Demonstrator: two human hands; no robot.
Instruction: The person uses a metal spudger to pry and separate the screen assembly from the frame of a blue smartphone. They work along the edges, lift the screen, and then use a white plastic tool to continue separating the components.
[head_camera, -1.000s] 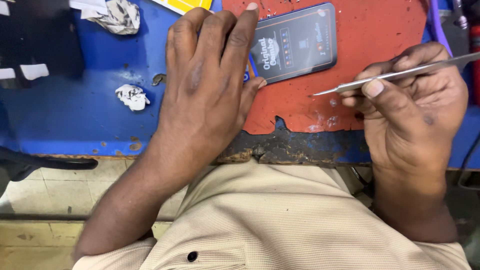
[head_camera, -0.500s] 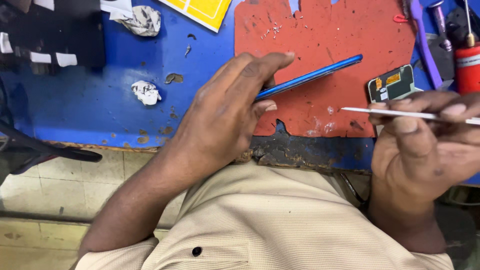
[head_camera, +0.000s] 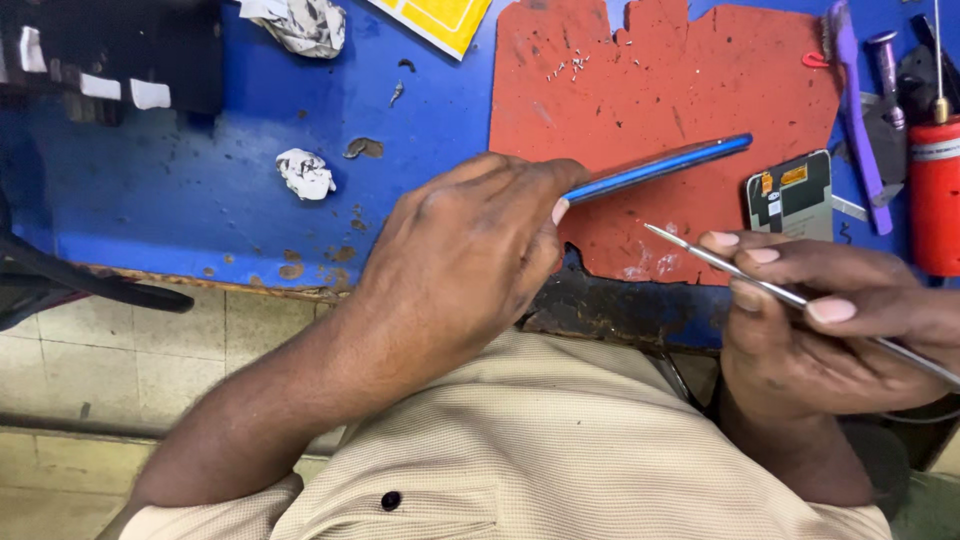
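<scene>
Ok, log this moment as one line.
left hand: holds blue phone on edge over red mat | right hand: grips metal tweezers, tip apart from phone | bench: small screws, red can

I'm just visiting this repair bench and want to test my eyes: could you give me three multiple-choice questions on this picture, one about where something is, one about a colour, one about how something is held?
1. Where does the small dark part with the orange label lie?
A. on the floor tiles
B. at the right edge of the red mat, beyond the phone
C. in the left hand

2. What colour is the bench top around the red mat?
A. blue
B. green
C. white

3. How is the blue phone held?
A. flat, screen up
B. raised on edge by the left hand
C. lying untouched

Answers:
1 B: it rests at the mat's right edge.
2 A: blue surface shows all around the mat.
3 B: the left hand grips one end, so only the thin edge shows, while the right hand holds a thin metal tool beside it.
</scene>
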